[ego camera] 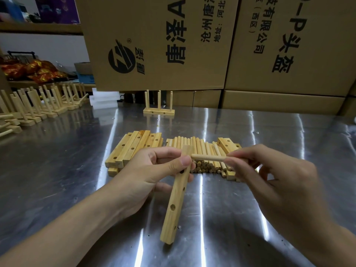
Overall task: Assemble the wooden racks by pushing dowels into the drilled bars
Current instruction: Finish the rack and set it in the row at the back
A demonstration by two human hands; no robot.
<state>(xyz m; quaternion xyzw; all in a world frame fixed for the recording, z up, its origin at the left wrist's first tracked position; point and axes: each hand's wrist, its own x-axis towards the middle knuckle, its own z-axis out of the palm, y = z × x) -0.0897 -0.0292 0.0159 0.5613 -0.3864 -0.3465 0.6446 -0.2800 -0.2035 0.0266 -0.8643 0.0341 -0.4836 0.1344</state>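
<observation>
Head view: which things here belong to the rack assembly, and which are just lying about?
Part of the job:
- drilled bar, held in the left hand
- dowel, pinched by the right hand
- stack of drilled bars
- pile of dowels
- finished racks at far left
- single rack at the back

Lying about:
- cardboard boxes
- red and gold packets

The left hand [154, 170] hides part of the bar [174, 209], the right hand [279, 180] hides one end of the dowel [208, 157], and the big boxes [154, 45] are cut off at the top.
</observation>
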